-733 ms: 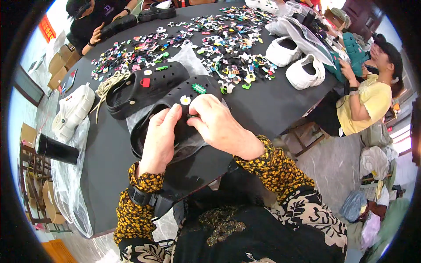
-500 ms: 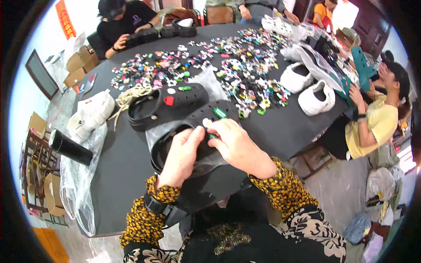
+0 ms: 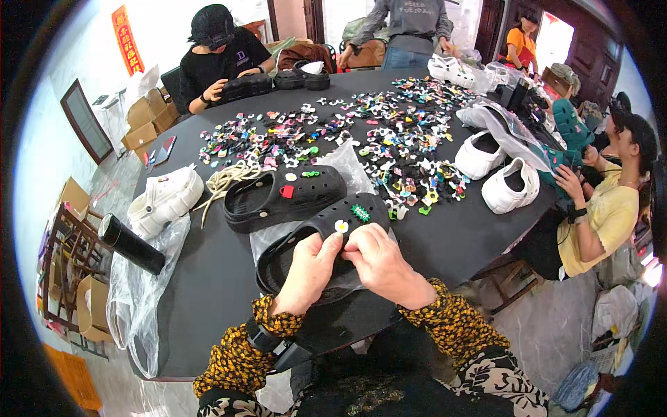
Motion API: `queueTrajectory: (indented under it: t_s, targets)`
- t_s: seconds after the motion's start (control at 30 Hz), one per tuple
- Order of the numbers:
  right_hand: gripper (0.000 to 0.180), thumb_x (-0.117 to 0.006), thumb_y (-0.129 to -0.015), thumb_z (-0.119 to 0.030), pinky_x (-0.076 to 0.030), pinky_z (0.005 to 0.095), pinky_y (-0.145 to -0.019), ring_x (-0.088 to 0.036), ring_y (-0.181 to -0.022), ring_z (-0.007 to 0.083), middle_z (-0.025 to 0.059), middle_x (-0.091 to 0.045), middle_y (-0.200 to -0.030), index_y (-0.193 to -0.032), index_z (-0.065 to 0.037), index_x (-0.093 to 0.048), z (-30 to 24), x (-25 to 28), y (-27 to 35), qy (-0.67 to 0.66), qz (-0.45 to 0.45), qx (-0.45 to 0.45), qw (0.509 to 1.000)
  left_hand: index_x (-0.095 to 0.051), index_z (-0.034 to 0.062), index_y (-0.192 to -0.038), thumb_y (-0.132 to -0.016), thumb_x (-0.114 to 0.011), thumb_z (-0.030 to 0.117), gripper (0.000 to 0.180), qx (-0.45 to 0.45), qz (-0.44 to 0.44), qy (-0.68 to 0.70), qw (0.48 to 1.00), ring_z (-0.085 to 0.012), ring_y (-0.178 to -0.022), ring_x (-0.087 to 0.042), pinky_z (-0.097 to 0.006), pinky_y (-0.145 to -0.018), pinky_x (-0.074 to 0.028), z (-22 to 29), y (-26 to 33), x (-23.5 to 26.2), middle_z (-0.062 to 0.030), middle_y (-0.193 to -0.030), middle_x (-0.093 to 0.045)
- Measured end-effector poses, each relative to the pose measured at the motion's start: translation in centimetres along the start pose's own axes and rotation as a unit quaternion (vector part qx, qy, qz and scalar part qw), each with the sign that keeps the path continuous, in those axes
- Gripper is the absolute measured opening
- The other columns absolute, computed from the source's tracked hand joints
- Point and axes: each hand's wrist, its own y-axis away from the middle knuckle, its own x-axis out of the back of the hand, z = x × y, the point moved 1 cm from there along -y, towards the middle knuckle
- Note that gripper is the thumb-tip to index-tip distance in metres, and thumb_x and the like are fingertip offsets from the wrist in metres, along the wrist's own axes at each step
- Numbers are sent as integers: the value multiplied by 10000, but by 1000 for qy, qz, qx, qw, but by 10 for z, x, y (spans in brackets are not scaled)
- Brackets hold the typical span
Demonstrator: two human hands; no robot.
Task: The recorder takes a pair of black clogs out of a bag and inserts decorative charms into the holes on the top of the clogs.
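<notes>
A black clog (image 3: 326, 221) lies in front of me, its toe pointing away to the right. Wrapped over its near side, my left hand (image 3: 309, 271) grips it with the thumb by the strap area. Close beside it, my right hand (image 3: 382, 267) has its fingers pinched against the clog's upper; whatever they hold is hidden. A white flower charm (image 3: 341, 226) and a green spiky charm (image 3: 360, 213) sit on this clog. Just beyond, the other black clog (image 3: 316, 189) carries a red charm (image 3: 287, 191) and smaller white and green ones. Clear plastic (image 3: 351, 167) lies beneath the pair.
Loose colourful charms (image 3: 410, 146) spread over the black table (image 3: 208, 299). At left are a white clog (image 3: 165, 200), cream laces (image 3: 233, 177) and a black cylinder (image 3: 132, 243) on plastic. White clogs (image 3: 511, 186) stand at right, near a person in yellow (image 3: 597, 215). Others work across the table.
The view has tilted up, so the table's far side shows more. My right fingers have closed in by the clog's upper, and a small green piece seen under them is now hidden.
</notes>
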Motion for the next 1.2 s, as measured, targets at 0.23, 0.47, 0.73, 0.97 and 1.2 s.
queueTrajectory:
  t_s: [0.23, 0.47, 0.73, 0.97, 1.2]
  targets:
    - [163, -576, -729, 42, -414, 402, -711, -476, -784, 332, 147, -465, -812, -831, -1, -456, 11, -8, -2, 38, -1, 62, 997, -634, 14, -859, -867, -569, 185, 183, 76, 41, 71, 994, -57, -696, -524, -237, -618, -418, 16, -5, -2, 21, -796, -610]
    - [213, -602, -688, 59, -418, 403, -732, -489, -805, 330, 140, -478, -838, -844, -8, -473, 23, -12, 0, -5, 17, 67, 998, -585, 52, -691, -842, -613, 162, 188, 84, 84, 113, 986, -22, -561, -427, -217, -496, -326, 3, -16, 3, 36, -655, -546]
    - [273, -665, -638, 76, -432, 358, -638, -512, -730, 290, 111, -528, -829, -824, -34, -499, 25, -17, 4, 19, 49, 100, 994, -631, 24, -806, -827, -612, 110, 91, 119, 59, 179, 975, -94, -663, -584, -246, -617, -453, -7, -19, 13, -33, -782, -645]
    - [252, -619, -655, 63, -436, 376, -730, -505, -808, 305, 119, -498, -881, -850, -35, -491, 27, -19, 9, 34, 30, 118, 992, -624, 18, -742, -781, -628, 76, 70, 126, 86, 197, 968, -90, -649, -542, -253, -612, -421, 1, -18, 8, -26, -728, -616]
    - [268, -620, -641, 67, -439, 370, -705, -506, -801, 305, 121, -498, -880, -851, -34, -485, 28, -20, 7, 33, 37, 132, 990, -645, -3, -815, -779, -606, 51, 76, 145, 87, 231, 958, -144, -692, -598, -289, -663, -469, -10, -24, 14, -69, -799, -650]
